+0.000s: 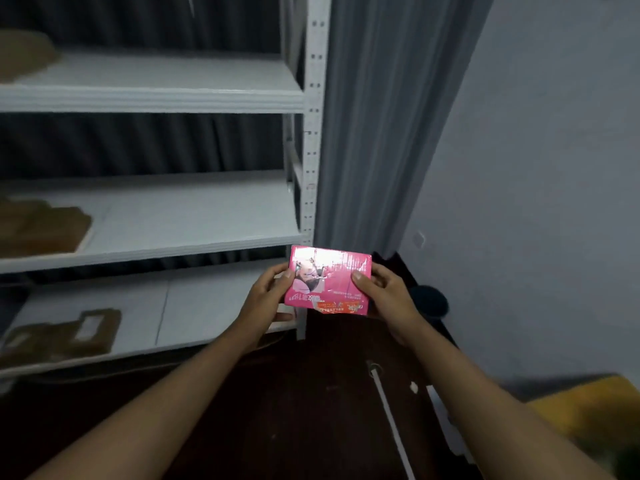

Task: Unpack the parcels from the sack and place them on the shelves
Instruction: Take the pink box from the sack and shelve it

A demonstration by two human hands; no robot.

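A white metal shelving unit (313, 98) fills the left half of the view, three boards visible one above another, with grey curtains (363, 116) hanging behind and beside it. Brown cardboard parcels (41, 226) already sit at the left ends of the boards; the right ends are bare. At the lower right edge lies something yellow (588, 410), blurred, which may be the sack, though the view is too smeared to be sure.

The pink parcel (329, 280), a glossy film-wrapped box with printed artwork, is held in the air in front of the unit's right front post, level with the gap between the middle and lowest boards. The left hand (266, 292) grips its left edge, thumb on the front face and fingers curled behind; the right hand (384, 289) grips the right edge the same way.

The main risk is the post: the box sits directly before it, so pushing straight ahead would knock a corner against the upright instead of clearing onto a board. It needs to travel left first. The wrapping looks slick and torn along the bottom edge, so releasing one hand early could let it slide or twist out. Set too near the board's lip, it could tip off onto the dark floor (311, 410).
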